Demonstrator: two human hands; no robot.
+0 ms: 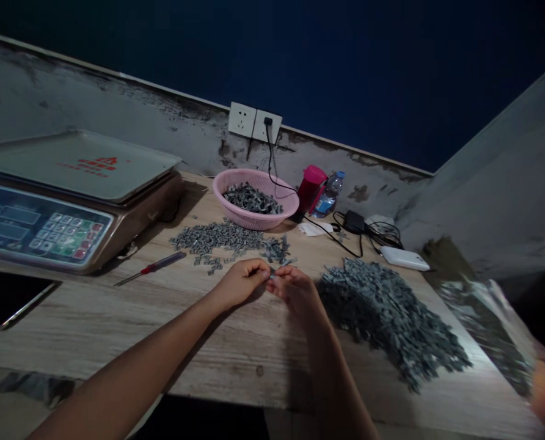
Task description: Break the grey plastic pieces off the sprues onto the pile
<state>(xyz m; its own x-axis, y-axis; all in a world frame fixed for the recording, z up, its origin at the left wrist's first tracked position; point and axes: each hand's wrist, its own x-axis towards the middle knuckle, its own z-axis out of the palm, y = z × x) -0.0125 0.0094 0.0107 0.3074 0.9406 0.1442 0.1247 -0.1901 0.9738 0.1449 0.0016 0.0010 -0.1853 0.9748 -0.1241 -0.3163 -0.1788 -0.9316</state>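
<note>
Carefully, the left hand [240, 282] and right hand [293, 289] are pinching a small grey piece [271, 276] above the desk [236, 360], with a spread of grey pieces [222, 238] lying ahead, a larger heap [382, 321] sitting rightward, and a pink basket [254, 177] standing beyond.

One left hand [240, 284] and one right hand [295, 290] were counted above the worktop [254, 366], with one small grey piece [272, 276] pinched between them. One smaller heap [222, 239] and one larger heap [382, 321] of such pieces were seen, their pieces too many to be counted. One pink basket [254, 177], one digital scale [71, 195], one screwdriver [156, 269], one water bottle [329, 195], one red cup [311, 186], one white power bank [404, 258], and what appeared to be one dark phone [11, 299] were also counted.
</note>
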